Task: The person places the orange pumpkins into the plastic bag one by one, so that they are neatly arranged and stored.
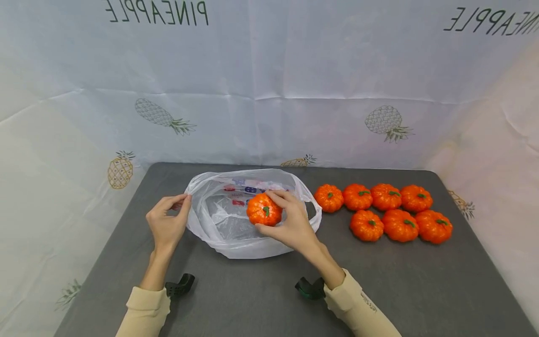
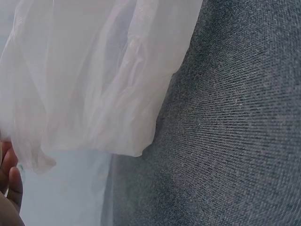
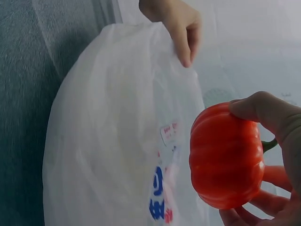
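Observation:
A white plastic bag stands on the grey table with its mouth spread wide, red and blue print showing inside. My left hand pinches the bag's left rim between thumb and fingers. Over the bag's mouth, my right hand holds a small orange pumpkin with a green stem, thumb on one side and fingers on the other. In the right wrist view the pumpkin appears beside the bag's printed wall. The left wrist view shows the bag's side and part of my left hand at the edge.
Several more orange pumpkins sit in two rows on the grey table, right of the bag. A white cloth printed with pineapples hangs behind and beside the table. Black straps show at both wrists.

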